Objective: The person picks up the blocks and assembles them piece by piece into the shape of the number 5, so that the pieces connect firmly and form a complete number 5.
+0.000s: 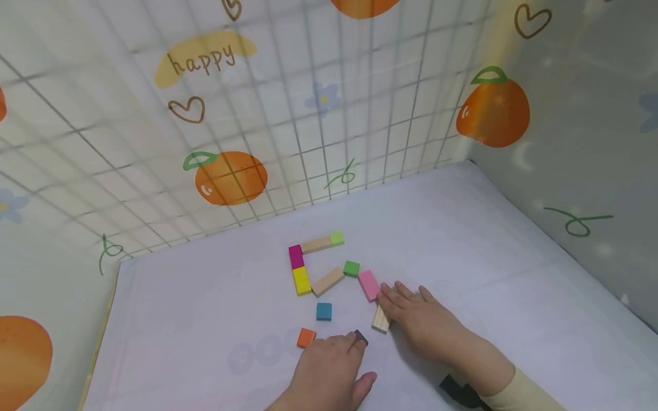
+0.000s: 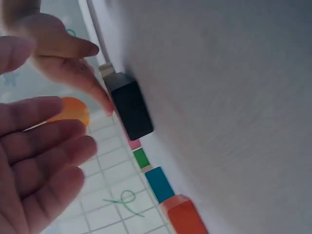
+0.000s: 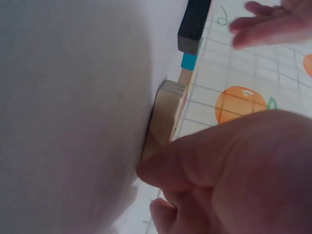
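Note:
My left hand (image 1: 329, 365) hovers palm down over the table, fingers straight and holding nothing. Close to its fingertips stands a black block (image 2: 130, 109), partly covered in the head view. An orange block (image 1: 306, 337) and a blue block (image 1: 324, 311) lie just beyond that hand. My right hand (image 1: 426, 325) is low at the right, its fingers extended beside a plain wooden block (image 1: 381, 321) and a pink block (image 1: 368, 285). In the right wrist view its thumb (image 3: 161, 165) touches the wooden block's side. The wooden block's far end is hidden under the fingers.
A line of blocks bends across the white table (image 1: 195, 319): light green (image 1: 336, 238), wood (image 1: 316, 245), magenta (image 1: 296, 257), yellow (image 1: 301, 281), another wood (image 1: 328, 281), and green (image 1: 352, 269). Patterned curtains (image 1: 288, 114) hang behind and at the sides.

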Tool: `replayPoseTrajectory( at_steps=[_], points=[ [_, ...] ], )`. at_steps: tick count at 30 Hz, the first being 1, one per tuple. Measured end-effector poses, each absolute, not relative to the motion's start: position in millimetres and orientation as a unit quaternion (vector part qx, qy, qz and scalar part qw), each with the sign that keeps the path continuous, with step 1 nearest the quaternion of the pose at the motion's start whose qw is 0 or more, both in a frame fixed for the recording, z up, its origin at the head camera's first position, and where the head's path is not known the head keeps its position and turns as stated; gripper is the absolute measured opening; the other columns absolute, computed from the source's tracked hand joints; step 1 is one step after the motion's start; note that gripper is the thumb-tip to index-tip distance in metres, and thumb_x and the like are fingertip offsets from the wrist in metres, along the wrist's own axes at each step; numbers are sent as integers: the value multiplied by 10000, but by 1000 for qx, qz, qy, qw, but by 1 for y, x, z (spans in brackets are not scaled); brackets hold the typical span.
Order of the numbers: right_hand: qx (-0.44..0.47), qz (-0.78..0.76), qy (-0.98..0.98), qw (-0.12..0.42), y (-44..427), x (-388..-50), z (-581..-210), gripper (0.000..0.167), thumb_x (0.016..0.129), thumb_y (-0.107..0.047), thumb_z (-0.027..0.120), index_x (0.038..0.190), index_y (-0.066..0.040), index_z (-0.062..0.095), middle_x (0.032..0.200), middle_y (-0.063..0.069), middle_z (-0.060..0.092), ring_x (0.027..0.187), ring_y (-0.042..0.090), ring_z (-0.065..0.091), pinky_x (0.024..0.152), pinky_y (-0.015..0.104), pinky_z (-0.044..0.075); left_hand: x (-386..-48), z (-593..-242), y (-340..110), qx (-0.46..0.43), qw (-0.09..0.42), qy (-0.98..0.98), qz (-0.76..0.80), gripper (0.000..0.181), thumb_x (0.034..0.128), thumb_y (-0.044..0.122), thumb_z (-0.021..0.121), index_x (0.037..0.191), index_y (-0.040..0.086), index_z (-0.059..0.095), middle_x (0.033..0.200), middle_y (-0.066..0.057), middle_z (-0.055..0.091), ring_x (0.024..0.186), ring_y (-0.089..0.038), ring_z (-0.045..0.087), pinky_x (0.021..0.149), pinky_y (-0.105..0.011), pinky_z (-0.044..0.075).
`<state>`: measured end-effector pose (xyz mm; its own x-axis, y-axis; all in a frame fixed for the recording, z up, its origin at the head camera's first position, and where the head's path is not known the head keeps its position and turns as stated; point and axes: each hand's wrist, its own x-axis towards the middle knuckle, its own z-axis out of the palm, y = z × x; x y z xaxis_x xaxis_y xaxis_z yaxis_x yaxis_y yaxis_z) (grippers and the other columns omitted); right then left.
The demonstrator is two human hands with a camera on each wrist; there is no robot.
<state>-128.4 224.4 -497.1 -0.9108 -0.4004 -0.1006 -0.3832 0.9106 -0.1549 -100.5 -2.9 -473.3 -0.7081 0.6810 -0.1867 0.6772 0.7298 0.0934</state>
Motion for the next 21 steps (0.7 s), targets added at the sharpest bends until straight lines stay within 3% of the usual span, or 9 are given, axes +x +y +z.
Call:
replayPoseTrajectory(
  at_steps=[7, 14, 17, 21],
  points=[
    [-197, -68, 975, 76, 224, -128, -497, 528, 962, -26, 544, 1484, -104, 513, 1576, 81, 455, 1468, 370, 394, 1110, 705, 320, -107, -487, 4, 402, 185, 896, -28, 658, 905, 670, 597, 1390, 226, 616, 1423, 55, 608, 1295, -109, 582, 1035, -345, 527],
    [-202, -73, 974, 69, 224, -128, -497, 538, 949, -9, 550, 1479, -94, 516, 1565, 88, 468, 1460, 376, 405, 1104, 707, 326, -107, -489, 5, 459, 181, 869, -36, 606, 932, 669, 550, 1376, 263, 627, 1503, 53, 537, 1409, -103, 480, 1132, -327, 441],
    [-205, -72, 974, 67, 225, -127, -497, 550, 942, -1, 558, 1482, -97, 513, 1566, 84, 469, 1460, 373, 407, 1102, 705, 333, -103, -487, 5, 454, 162, 876, -32, 591, 952, 649, 539, 1368, 240, 630, 1465, 45, 575, 1357, -87, 531, 1064, -302, 500],
    [-208, -65, 974, 61, 225, -127, -498, 550, 946, 0, 559, 1485, -99, 510, 1566, 80, 467, 1456, 370, 414, 1094, 705, 343, -99, -485, 5, 424, 135, 895, -26, 567, 954, 620, 569, 1307, 183, 641, 1315, 43, 668, 1162, -56, 643, 874, -256, 589]
  ],
)
